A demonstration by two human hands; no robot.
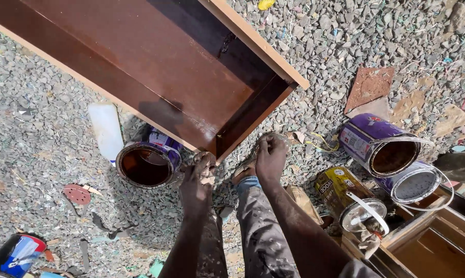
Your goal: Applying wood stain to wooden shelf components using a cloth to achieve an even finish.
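Pinched shut on a small pale scrap, left hand (197, 180), just under the near corner of the brown box (155, 62). Curled together at the fingertips, right hand (270, 157), just right of that corner, over a foot on the gravel (42, 154); whether anything is held there cannot be told. Both hands close beside the box's near right edge, left one touching or almost touching its corner.

Open tin (147, 164) of dark stain just left of the left hand, its rim near the box's long near edge; white bottle (106, 128) lying beyond it to the left. Red sanding disc (77, 194) well left on the gravel, with bare room around it. To the right, purple can (379, 146) tipped on its side, yellow can (345, 198) near the right forearm, and a wooden frame (423, 242) filling the near right corner. Tight on the right; more open gravel on the near left.
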